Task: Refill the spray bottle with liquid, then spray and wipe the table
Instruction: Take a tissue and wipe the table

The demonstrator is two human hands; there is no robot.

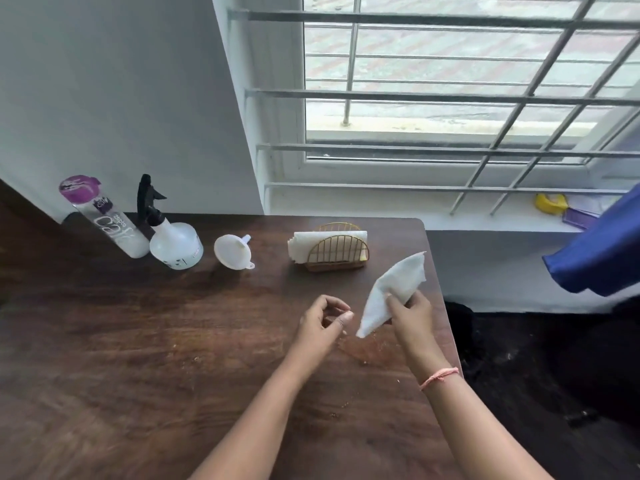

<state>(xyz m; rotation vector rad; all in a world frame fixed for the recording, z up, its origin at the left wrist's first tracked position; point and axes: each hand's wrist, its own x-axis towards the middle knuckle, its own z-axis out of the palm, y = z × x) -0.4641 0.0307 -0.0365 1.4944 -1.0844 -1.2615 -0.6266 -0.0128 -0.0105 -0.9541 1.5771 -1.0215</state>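
1. Dark brown wood-grain counter (pixel 145 341): carries every item below. Small pale crumbs and a faint smear lie on it near the hands; wiping judged not yet done, and no clear wet spray patch can be made out.

2. Tall clear plastic bottle with purple cap (pixel 104 220): stands at the far left, touching the spray bottle. Judged the refill source; its liquid level cannot be told.

3. Translucent white spray bottle with black trigger head (pixel 175 242): stands upright at the far left, head fitted on. Fill level cannot be told, so whether the refill is done stays uncertain.

4. Gold wire napkin holder with white paper napkins (pixel 332 247): far right, near the counter's edge.

5. White plastic funnel (pixel 232 252): lies on its side between spray bottle and napkin holder, out of the bottle's neck.

6. White paper napkin (pixel 391 292): lifted clear of the counter, just in front of the holder.

7. Right hand (pixel 412 313): grips the napkin, fingers curled around its middle.

8. Left hand (pixel 323 320): fingers loosely curled, holding nothing, just beside the napkin's lower corner.
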